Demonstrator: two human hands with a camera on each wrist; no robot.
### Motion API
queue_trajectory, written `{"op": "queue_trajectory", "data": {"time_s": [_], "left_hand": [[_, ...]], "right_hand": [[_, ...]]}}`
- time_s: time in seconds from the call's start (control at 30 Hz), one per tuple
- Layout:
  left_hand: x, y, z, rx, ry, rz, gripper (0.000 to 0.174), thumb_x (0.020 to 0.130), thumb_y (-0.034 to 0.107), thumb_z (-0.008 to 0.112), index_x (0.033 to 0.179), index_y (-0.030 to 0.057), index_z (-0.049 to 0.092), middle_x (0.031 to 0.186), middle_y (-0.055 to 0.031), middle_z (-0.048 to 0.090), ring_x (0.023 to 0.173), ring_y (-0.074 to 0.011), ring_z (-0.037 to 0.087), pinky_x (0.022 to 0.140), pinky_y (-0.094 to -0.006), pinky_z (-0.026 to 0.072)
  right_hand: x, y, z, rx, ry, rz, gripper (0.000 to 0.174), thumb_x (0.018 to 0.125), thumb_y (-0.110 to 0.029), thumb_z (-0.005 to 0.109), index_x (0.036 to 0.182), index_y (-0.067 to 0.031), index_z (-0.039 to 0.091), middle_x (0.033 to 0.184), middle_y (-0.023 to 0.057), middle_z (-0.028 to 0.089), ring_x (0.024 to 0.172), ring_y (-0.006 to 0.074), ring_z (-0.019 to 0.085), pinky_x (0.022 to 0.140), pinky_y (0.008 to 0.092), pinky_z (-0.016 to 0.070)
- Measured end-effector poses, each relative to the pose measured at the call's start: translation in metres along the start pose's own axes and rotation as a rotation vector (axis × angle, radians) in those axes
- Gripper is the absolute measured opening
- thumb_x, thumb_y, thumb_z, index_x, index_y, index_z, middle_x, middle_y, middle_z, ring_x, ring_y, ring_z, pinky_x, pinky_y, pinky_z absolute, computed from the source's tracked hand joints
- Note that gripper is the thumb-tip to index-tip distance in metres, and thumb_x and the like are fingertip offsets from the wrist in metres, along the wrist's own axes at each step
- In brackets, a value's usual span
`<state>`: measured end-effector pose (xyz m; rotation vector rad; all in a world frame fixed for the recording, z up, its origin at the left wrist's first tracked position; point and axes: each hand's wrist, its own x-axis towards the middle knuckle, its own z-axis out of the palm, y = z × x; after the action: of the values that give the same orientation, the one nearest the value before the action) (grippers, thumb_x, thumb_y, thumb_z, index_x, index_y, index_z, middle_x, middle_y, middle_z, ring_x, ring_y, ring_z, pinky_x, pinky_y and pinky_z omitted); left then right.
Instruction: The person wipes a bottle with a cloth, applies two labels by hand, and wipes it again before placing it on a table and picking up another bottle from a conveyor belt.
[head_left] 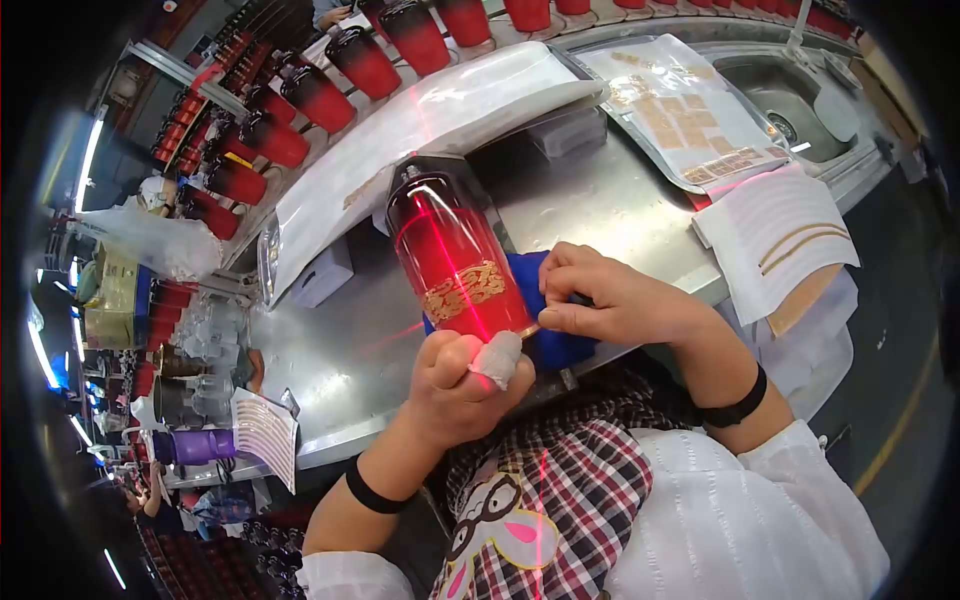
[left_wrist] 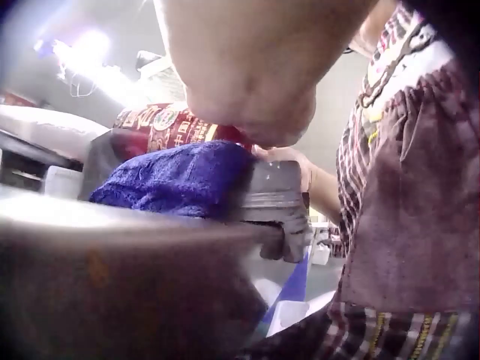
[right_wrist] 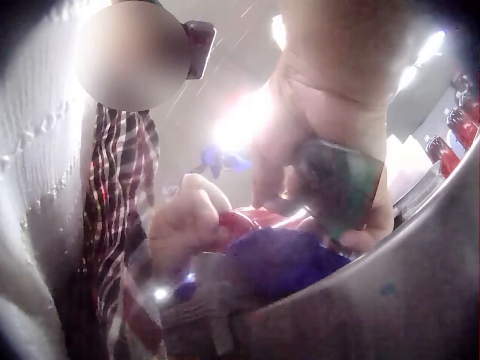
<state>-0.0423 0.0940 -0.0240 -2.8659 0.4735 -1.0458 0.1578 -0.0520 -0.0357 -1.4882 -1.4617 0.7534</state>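
Observation:
A glossy red bottle (head_left: 452, 245) with a black shoulder and a gold pattern lies tilted, its neck pointing away from the person. My left hand (head_left: 462, 392) grips its near end, one digit wrapped in white. Close to the bottle's right side, my right hand (head_left: 625, 300) has curled fingers, with the thumb near the index finger. A dark, green-tinged piece (right_wrist: 341, 184) shows within that hand's grasp in the right wrist view; its kind is unclear. Under the bottle is a blue cloth (left_wrist: 180, 180), draped over a grey block (left_wrist: 274, 187) at the table edge.
A long white-covered board (head_left: 450, 95) stands beyond the bottle. To the right are a tray (head_left: 690, 185) with gold decals, white sheets (head_left: 775, 240) and a sink (head_left: 790, 100). Several red-black bottles (head_left: 362, 62) line the back. The metal table (head_left: 600, 205) has a rounded edge.

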Motion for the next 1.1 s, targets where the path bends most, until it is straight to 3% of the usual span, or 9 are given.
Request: {"op": "queue_trajectory", "data": {"time_s": [0.07, 0.13, 0.2, 0.27, 0.47, 0.67, 0.9, 1.1], "left_hand": [[-0.003, -0.003, 0.005, -0.023, 0.047, 0.018, 0.029, 0.059, 0.006, 0.074, 0.084, 0.0194, 0.068, 0.113, 0.0008, 0.057, 0.094, -0.0216, 0.049, 0.07, -0.0353, 0.044], [-0.025, 0.0, 0.012, -0.113, 0.09, -0.149, 0.027, 0.059, 0.008, 0.073, 0.082, 0.02, 0.068, 0.113, 0.0009, 0.057, 0.094, -0.0217, 0.048, 0.071, -0.0349, 0.0445], [-0.029, 0.002, 0.012, -0.1, 0.084, -0.17, 0.026, 0.06, 0.009, 0.073, 0.082, 0.0204, 0.068, 0.113, 0.0009, 0.057, 0.094, -0.0218, 0.048, 0.071, -0.0346, 0.0446], [-0.016, 0.001, 0.002, 0.029, 0.035, -0.051, 0.026, 0.06, 0.009, 0.073, 0.083, 0.0205, 0.068, 0.113, 0.0008, 0.057, 0.094, -0.0219, 0.048, 0.07, -0.0345, 0.0444], [0.01, -0.002, 0.001, 0.04, -0.058, 0.065, 0.029, 0.058, 0.007, 0.075, 0.083, 0.019, 0.068, 0.113, 0.0009, 0.057, 0.092, -0.022, 0.048, 0.067, -0.035, 0.0431], [-0.023, 0.001, 0.007, -0.06, 0.072, -0.162, 0.025, 0.06, 0.013, 0.072, 0.084, 0.0198, 0.068, 0.112, 0.0009, 0.057, 0.089, -0.0217, 0.049, 0.067, -0.0355, 0.0435], [0.011, -0.003, 0.001, 0.021, -0.075, 0.063, 0.027, 0.056, 0.011, 0.074, 0.081, 0.0187, 0.067, 0.11, 0.0007, 0.058, 0.092, -0.0209, 0.049, 0.07, -0.0349, 0.044], [-0.012, 0.0, 0.001, -0.041, 0.023, -0.083, 0.029, 0.056, 0.01, 0.073, 0.083, 0.0189, 0.068, 0.108, 0.0011, 0.058, 0.091, -0.021, 0.049, 0.07, -0.0356, 0.044]], "right_hand": [[0.0, 0.0, 0.0, 0.004, 0.015, -0.017, 0.027, 0.092, -0.027, 0.066, 0.085, -0.0024, 0.056, 0.098, 0.0088, 0.05, 0.099, 0.0234, 0.048, 0.088, 0.0335, 0.0402], [0.0, -0.004, 0.0, -0.007, 0.017, -0.001, 0.027, 0.091, -0.027, 0.067, 0.085, -0.0024, 0.057, 0.099, 0.0091, 0.05, 0.1, 0.024, 0.048, 0.089, 0.034, 0.0401], [-0.001, -0.003, 0.001, -0.021, 0.024, 0.008, 0.026, 0.091, -0.027, 0.067, 0.086, -0.0024, 0.058, 0.099, 0.0093, 0.051, 0.101, 0.0247, 0.048, 0.089, 0.0345, 0.0402], [0.001, 0.0, 0.003, -0.042, 0.027, -0.002, 0.027, 0.091, -0.027, 0.067, 0.087, -0.0024, 0.059, 0.1, 0.0096, 0.052, 0.101, 0.0254, 0.048, 0.09, 0.0351, 0.0403], [0.001, -0.002, 0.004, -0.02, 0.026, 0.026, 0.028, 0.09, -0.029, 0.068, 0.087, -0.0029, 0.059, 0.101, 0.01, 0.052, 0.102, 0.0273, 0.049, 0.091, 0.0371, 0.0401], [0.002, -0.004, 0.005, -0.063, 0.038, 0.004, 0.027, 0.09, -0.028, 0.068, 0.087, -0.0034, 0.059, 0.1, 0.0108, 0.052, 0.102, 0.0282, 0.048, 0.092, 0.0378, 0.0391], [0.003, 0.001, 0.009, -0.04, 0.038, 0.003, 0.025, 0.089, -0.027, 0.068, 0.086, -0.0032, 0.059, 0.1, 0.0103, 0.052, 0.103, 0.0289, 0.048, 0.092, 0.0383, 0.0389], [0.001, -0.003, 0.01, -0.047, 0.078, 0.005, 0.025, 0.088, -0.026, 0.069, 0.084, -0.0032, 0.059, 0.1, 0.0096, 0.052, 0.103, 0.0285, 0.048, 0.093, 0.0384, 0.0385]]}}
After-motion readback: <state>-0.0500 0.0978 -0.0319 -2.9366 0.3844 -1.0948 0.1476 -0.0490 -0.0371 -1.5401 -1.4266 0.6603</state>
